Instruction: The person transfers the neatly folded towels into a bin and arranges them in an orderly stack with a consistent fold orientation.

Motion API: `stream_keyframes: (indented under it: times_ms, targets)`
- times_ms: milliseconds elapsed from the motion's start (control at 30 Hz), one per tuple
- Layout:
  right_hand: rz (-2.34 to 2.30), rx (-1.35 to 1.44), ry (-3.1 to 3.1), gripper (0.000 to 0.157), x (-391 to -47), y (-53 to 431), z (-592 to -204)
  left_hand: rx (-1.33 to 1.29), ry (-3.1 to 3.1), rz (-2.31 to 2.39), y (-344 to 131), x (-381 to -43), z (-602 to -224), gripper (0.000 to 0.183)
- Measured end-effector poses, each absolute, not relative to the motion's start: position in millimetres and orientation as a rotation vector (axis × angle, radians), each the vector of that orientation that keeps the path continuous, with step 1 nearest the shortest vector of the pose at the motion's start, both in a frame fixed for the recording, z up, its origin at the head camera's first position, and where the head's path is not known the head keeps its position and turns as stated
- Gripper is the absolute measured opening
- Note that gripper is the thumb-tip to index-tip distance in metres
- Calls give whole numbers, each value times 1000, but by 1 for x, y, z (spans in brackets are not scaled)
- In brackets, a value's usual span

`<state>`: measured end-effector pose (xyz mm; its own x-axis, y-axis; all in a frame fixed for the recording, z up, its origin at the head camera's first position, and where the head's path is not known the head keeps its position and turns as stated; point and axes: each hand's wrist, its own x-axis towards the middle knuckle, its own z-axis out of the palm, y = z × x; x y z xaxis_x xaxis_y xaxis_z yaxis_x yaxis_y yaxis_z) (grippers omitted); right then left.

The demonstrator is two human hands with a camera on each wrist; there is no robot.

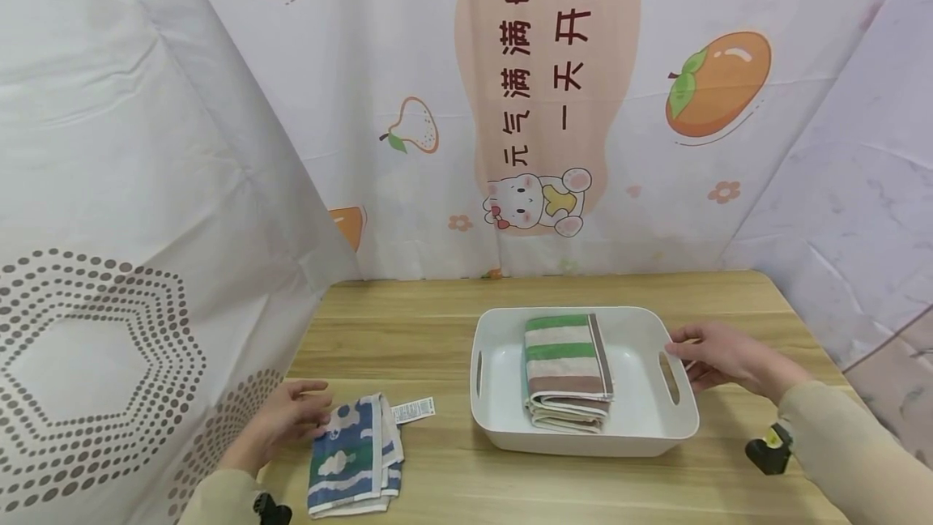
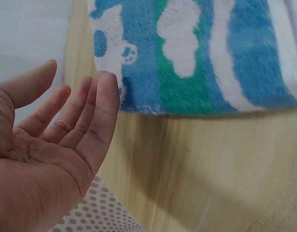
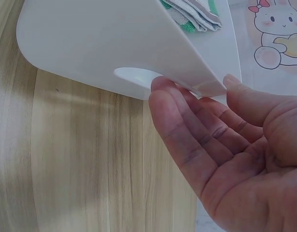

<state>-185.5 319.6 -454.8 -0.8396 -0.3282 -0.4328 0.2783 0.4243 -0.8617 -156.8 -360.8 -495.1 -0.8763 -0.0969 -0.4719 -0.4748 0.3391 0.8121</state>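
Note:
A folded blue, green and white towel lies on the table at the left, cloud shapes on it and a white tag at its edge. Beside its left corner is my left hand, fingers loosely bent and holding nothing; the left wrist view has the fingertips close against the towel's edge. On the right, my right hand holds the rim of a white plastic basket, thumb at the top edge and fingers outside by the handle hole. Inside the basket sits a folded green, white and brown striped towel.
The wooden table has its back edge against a printed curtain. More white cloth hangs along the left side. The basket's other handle hole faces the blue towel across bare wood.

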Motion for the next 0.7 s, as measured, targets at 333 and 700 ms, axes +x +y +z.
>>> stream_keyframes:
  times_ms: [333, 700]
  targets:
    - [-1445, -44, 2122, 47, -185, 320, -456, -528, 2318, 1499, -363, -150, -504, 59]
    - [-1443, -41, 2133, 48, -184, 320, -457, -574, 2354, 1442, -359, -150, -510, 57]
